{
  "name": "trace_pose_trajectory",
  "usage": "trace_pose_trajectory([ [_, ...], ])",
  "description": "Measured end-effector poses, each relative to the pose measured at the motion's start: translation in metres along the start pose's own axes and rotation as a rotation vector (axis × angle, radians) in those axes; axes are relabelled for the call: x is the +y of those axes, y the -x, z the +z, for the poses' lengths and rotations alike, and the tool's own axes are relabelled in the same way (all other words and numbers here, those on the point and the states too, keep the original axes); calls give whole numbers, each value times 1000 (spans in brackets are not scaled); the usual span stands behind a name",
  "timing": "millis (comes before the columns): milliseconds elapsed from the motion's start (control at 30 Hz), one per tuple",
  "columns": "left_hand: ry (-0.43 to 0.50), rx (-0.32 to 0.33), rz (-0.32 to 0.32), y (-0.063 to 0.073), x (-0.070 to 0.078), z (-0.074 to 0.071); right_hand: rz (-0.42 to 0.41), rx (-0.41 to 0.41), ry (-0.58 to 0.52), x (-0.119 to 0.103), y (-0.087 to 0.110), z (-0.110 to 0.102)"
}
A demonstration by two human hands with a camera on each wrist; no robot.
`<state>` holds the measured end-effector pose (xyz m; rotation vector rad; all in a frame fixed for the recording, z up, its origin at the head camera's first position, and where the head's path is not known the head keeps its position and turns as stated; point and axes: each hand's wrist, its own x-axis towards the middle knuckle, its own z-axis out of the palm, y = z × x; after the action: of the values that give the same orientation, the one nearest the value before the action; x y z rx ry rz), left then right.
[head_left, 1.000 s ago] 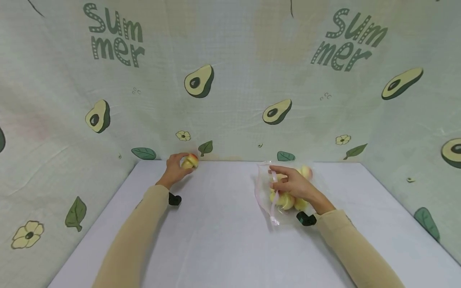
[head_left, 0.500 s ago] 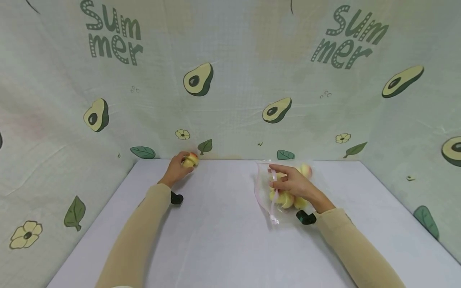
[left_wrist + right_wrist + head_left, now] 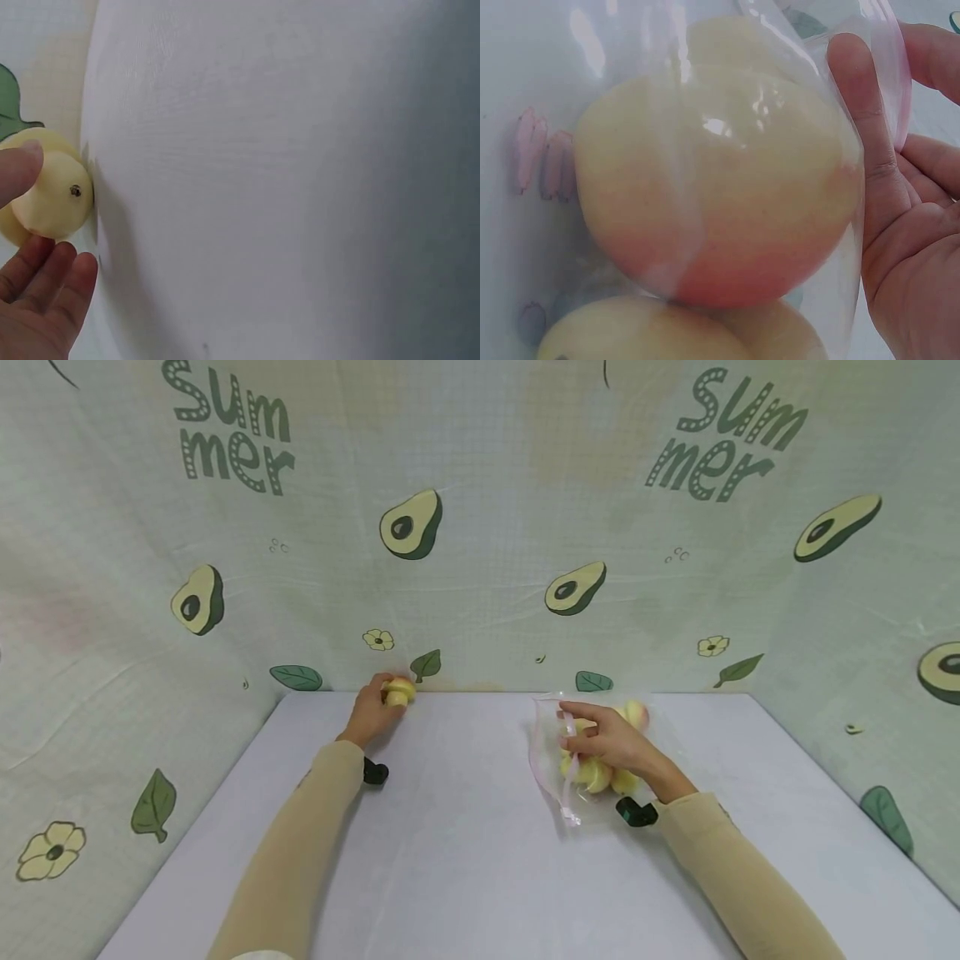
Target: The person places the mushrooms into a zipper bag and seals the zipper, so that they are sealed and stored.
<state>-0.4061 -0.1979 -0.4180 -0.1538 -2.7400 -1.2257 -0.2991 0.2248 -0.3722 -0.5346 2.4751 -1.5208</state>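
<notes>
My left hand (image 3: 372, 714) grips a yellow pear (image 3: 400, 691) with a red blush at the table's far left edge. In the left wrist view its narrow end, with a dark stem spot, faces the camera; the thumb lies on one side and the fingers on the other. Whether the pear touches the table, I cannot tell. At the right, a clear zip bag (image 3: 551, 777) with a pink closure strip lies with several yellow-and-red pears (image 3: 727, 180) inside. My right hand (image 3: 617, 743) pinches the bag's mouth edge between thumb and fingers, beside the pears.
White cloth covers the table (image 3: 465, 843). A pale curtain (image 3: 480, 527) printed with avocados and leaves rises along the back and both sides. A black wrist camera (image 3: 637, 812) sits at the right wrist, another wrist camera (image 3: 375, 772) at the left.
The pear has turned in my left hand, so its red side has swung away and the narrow end shows. The left hand has shifted slightly right. My right hand and the bag stay put.
</notes>
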Motion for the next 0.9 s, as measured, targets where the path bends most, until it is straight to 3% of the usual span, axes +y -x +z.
trace_pose_trajectory([
  [300, -9, 19, -12, 0, -3, -1, 0, 4, 12, 2, -1, 0],
  [667, -24, -107, 56, 2, 3, 6, -14, 1, 11, -2, 1, 0],
  [900, 2, -127, 95, 12, 13, 12, -18, 1, 2, -1, -1, 0],
])
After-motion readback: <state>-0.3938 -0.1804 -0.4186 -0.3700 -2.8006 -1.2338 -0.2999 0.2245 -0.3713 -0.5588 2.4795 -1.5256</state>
